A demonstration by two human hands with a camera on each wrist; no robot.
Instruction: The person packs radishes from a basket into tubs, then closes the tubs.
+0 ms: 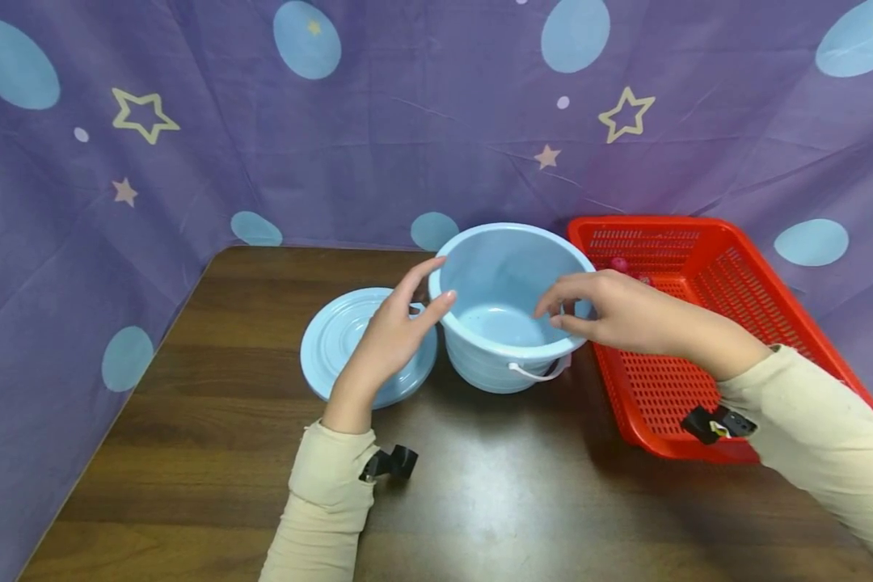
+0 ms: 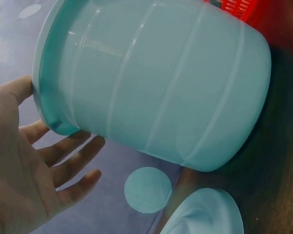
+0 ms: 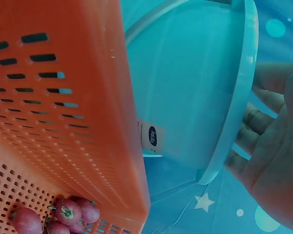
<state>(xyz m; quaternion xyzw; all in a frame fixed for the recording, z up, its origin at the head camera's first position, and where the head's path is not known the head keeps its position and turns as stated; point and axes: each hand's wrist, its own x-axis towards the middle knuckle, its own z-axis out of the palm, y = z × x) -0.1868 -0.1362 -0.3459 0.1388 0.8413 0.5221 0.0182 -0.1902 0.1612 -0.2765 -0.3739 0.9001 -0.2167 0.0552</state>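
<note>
A: Two long cream fabric sleeves (image 1: 318, 509) are lying nearest us, reaching over a brown wood-grained table (image 1: 480, 509). Where is the vessel?

B: The round pale-blue plastic bucket (image 1: 487, 368) is standing upright between a flat, round pale-blue plastic lid (image 1: 335, 347) and a red perforated plastic basket (image 1: 614, 396).

A: What are the hands holding?

B: Nothing that I'm seeing. The left hand (image 1: 396, 327) is touching the rim, fingers spread and fairly straight. The right hand (image 1: 604, 307) is hanging over the opposite side, fingers loosely bent into the mouth; some tips are hiding behind the rim in the right wrist view.

A: Which step, then?

B: I'm judging that the uncovered bucket is being steadied or set in place. Small round red fruits with green stalks (image 3: 68, 211) are sitting in the basket, none showing in the bucket.

A: What is the next move calling for?

B: Probably the right hand clearing the rim and picking a fruit gently, the left bracing the bucket.
</note>
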